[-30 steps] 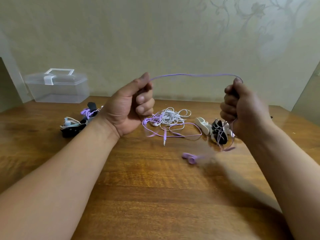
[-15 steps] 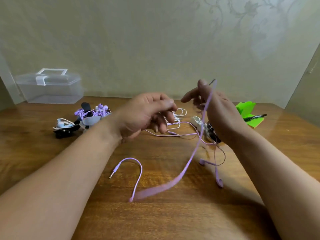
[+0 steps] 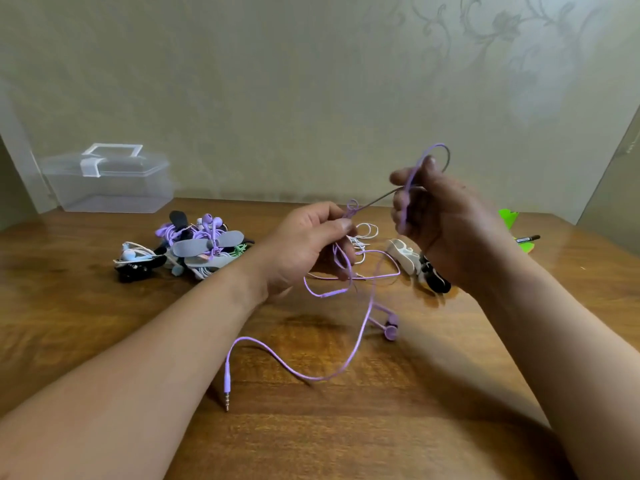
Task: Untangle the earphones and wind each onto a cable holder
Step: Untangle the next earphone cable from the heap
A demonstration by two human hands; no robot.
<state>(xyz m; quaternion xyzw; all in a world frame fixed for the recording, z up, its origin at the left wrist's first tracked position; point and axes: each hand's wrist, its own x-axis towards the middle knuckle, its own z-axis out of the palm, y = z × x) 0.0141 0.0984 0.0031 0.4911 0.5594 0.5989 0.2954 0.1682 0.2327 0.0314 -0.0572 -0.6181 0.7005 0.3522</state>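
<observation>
Head view, looking down on a wooden table [image 3: 104,323]. Left hand [image 3: 304,251] at frame centre, grip pinched on a purple cable [image 3: 360,336] near a small knot just above the thumb. Right hand [image 3: 440,223] to the right and a little higher, blurred, grip closed loosely around the same cable, with a loop arching over the fingertips toward the wall. Below the hands, cable hanging down to the table, snaking toward lower centre and ending in a plug [image 3: 227,389] lying flat. Two purple earbuds [image 3: 391,327] resting on the table right of centre, under the right wrist. Behind the hands, a tangle of white cable [image 3: 363,235] on the table. Left of centre, a pile of wound earphones on holders [image 3: 194,251], in grey, black, purple and white. Right of centre, spare holders [image 3: 415,263], white and black, partly hidden by the right hand. Clear box [image 3: 107,181] in the upper left against the wall. Green paper [image 3: 509,220] and pen [image 3: 526,239] at the right edge.
</observation>
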